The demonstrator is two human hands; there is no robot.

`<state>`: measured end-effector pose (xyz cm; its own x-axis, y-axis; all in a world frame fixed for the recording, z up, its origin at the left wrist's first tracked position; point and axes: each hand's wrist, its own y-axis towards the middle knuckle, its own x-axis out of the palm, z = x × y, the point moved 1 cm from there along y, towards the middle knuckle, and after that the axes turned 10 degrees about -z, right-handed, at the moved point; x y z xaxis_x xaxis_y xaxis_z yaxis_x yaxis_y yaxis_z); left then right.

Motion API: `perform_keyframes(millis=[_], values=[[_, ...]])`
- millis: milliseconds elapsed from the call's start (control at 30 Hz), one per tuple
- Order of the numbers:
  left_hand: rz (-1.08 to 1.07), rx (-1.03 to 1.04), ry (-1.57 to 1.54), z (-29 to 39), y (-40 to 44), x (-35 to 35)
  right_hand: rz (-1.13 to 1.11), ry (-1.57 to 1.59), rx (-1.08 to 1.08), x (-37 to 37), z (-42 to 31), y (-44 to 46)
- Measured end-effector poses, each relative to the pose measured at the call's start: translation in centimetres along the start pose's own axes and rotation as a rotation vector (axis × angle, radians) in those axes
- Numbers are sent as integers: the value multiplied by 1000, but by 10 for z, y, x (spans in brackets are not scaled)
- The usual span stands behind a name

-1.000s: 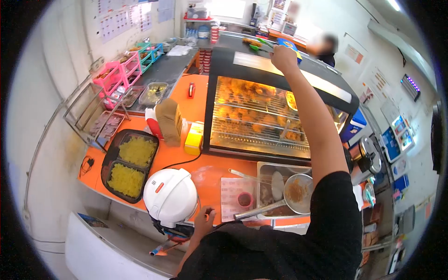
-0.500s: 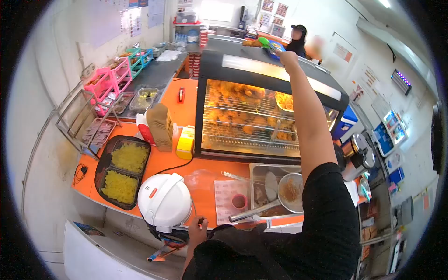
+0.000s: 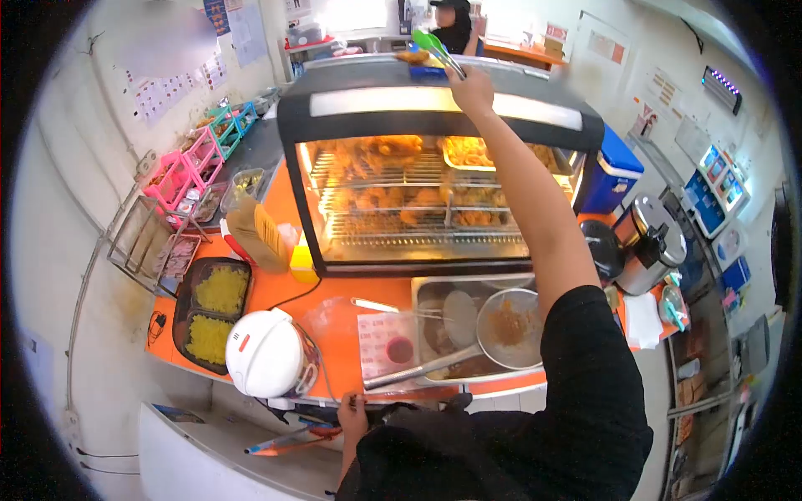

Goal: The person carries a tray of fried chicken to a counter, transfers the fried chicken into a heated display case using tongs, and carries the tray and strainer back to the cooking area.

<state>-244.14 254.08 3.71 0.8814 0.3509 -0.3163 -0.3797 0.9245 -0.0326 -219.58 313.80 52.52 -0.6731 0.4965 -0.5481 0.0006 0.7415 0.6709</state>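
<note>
My right hand (image 3: 474, 90) is raised above the heated display case (image 3: 443, 265) and is closed round a pair of green-tipped tongs (image 3: 437, 50). Beside the tongs' tips is a browned piece of food (image 3: 413, 57), near a blue item on top of the case. Whether the tips grip the food, I cannot tell. My left hand (image 3: 352, 411) stays low at the counter's front edge, its fingers curled; what is in them, if anything, is hidden. Nearest to it are a white rice cooker (image 3: 266, 351) and the long handle of a strainer (image 3: 510, 330), which rests over a metal tray (image 3: 430, 292).
Fried food lies on racks inside the lit case. To the left are a black tray (image 3: 182, 288) of yellow rice and pink baskets (image 3: 170, 177). A steel urn (image 3: 647, 242) and blue cooler (image 3: 614, 171) stand right. Another person (image 3: 454, 29) is at the back.
My view has shifted, so the case appears further left and closer. The tongs, with the browned food beside them, are still over the case's top. My left hand remains low by the counter edge.
</note>
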Motion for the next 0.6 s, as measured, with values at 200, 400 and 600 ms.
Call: perform_keyframes(millis=[200, 400, 600], values=[[94, -134, -595, -182, -60, 32, -56, 234, -69, -112, 65, -118], [-112, -585, 39, -176, -132, 67, -337, 282, 173, -242, 189, -343], [-517, -626, 384, -147, -125, 87, -588, -155, 545, -319, 266, -562]])
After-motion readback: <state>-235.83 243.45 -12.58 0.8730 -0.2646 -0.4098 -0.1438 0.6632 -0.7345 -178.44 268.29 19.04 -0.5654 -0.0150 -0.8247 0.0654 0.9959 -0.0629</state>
